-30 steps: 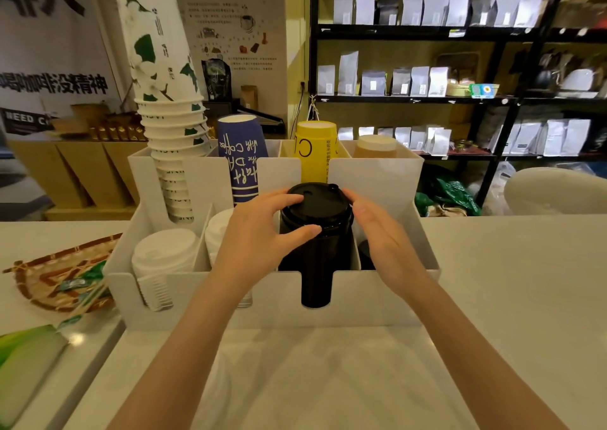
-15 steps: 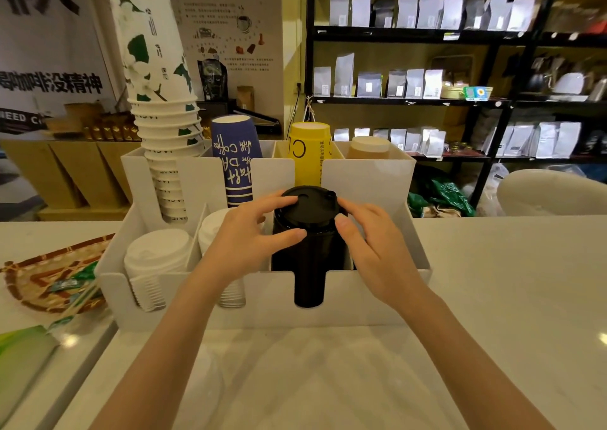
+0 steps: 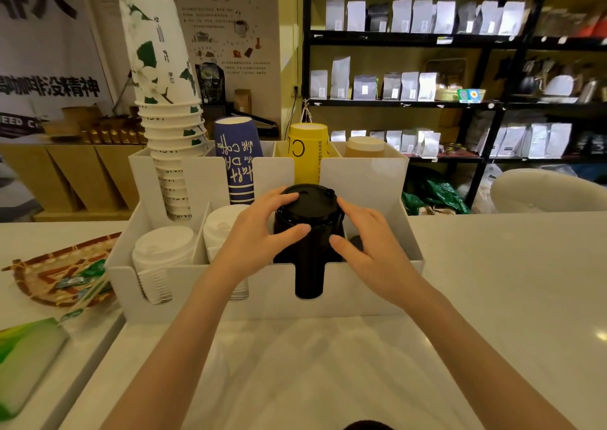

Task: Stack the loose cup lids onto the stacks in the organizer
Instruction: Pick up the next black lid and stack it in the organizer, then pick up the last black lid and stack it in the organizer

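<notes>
Flanking one black lid stack (image 3: 308,232), two hands, left (image 3: 259,232) and right (image 3: 368,242)

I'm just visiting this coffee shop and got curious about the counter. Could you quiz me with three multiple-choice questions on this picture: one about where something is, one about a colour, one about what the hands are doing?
1. Where does the tall stack of leaf-print cups stand?
A. back left compartment of the organizer
B. on the woven tray
C. on the shelf

2. What colour is the lid stack between the hands?
A. white
B. black
C. yellow

3. How do the hands sit on that stack?
A. both far away
B. left one on its top, right one beside it
C. both lifting it high

Answers: 1 A, the leaf-print cups rise from the organizer at its back left. 2 B, the lid stack is black. 3 B, the left hand rests fingers on its top lid; the right hand is at its side.
</notes>
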A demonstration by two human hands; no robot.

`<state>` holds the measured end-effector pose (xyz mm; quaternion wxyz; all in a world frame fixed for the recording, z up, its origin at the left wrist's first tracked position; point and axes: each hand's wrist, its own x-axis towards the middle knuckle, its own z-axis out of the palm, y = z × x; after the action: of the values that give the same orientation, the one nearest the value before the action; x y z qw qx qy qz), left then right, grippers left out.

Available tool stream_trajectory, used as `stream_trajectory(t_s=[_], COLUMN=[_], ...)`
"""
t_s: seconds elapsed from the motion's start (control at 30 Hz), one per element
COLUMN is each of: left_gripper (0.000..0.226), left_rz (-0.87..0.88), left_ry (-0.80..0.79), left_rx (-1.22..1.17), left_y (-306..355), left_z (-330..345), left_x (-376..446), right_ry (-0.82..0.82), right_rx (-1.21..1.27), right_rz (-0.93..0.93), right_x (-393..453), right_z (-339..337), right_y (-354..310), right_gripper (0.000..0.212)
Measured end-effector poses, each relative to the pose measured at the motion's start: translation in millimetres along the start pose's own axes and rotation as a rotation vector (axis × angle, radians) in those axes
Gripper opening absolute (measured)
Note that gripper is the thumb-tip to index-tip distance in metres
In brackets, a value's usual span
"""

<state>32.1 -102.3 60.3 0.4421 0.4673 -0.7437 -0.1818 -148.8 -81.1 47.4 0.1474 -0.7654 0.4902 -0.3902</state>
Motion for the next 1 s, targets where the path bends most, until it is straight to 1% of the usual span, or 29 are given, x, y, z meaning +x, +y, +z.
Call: stream_trajectory(t_s=[0.07, 0.2, 0.3, 0.43, 0.5, 0.53, 0.57, 0.63, 0.7, 0.8, 0.9, 1.0], left_gripper=[0.051, 0.051, 0.051, 0.053, 0.053, 0.053, 0.053, 0.055, 0.056, 0.059, 0.069, 0.086], left_rz=[0.011, 0.061, 0.08, 0.083, 0.129, 0.154, 0.178, 0.221, 0.239, 0.229, 0.188, 0.127], left_ry=[0.007, 0.034, 0.052, 0.151, 0.196, 0.194, 0.168, 0.062, -0.083, -0.309, -0.49, -0.639], left_rx=[0.028, 0.12, 0.201, 0.327, 0.323, 0.292, 0.253, 0.183, 0.144, 0.099, 0.083, 0.121], left_y=[-0.2, 0.5, 2.5, 7.2, 13.6, 18.3, 23.3, 31.3, 35.2, 32.2, 29.0, 25.0], left_z=[0.7, 3.7, 8.9, 21.4, 27.4, 30.0, 32.5, 38.0, 43.3, 48.5, 49.0, 46.4], left_x=[-1.1, -5.3, -10.9, -28.3, -44.8, -54.4, -64.9, -88.0, -114.5, -153.3, -177.3, -188.8], right_ry=[-0.04, -0.002, -0.027, -0.138, -0.211, -0.241, -0.265, -0.304, -0.328, -0.317, -0.293, -0.277], right_rx=[0.07, 0.145, 0.146, 0.13, 0.117, 0.116, 0.114, 0.089, 0.032, -0.069, -0.092, -0.076], right_rz=[0.022, 0.068, 0.09, 0.153, 0.202, 0.223, 0.237, 0.244, 0.223, 0.139, 0.111, 0.13], right_x=[-11.6, -55.4, -94.8, -142.9, -160.1, -166.9, -172.4, -181.4, -187.7, -191.3, -191.2, -192.2], right_z=[-7.7, -15.0, -15.7, -16.3, -17.2, -17.6, -17.7, -17.3, -15.9, -12.8, -10.0, -8.4], right_y=[-5.3, -8.6, -4.8, 3.0, 6.1, 7.6, 8.8, 10.1, 10.1, 9.3, 9.1, 10.4], right_gripper=[0.059, 0.066, 0.067, 0.069, 0.07, 0.07, 0.069, 0.065, 0.057, 0.046, 0.045, 0.046])
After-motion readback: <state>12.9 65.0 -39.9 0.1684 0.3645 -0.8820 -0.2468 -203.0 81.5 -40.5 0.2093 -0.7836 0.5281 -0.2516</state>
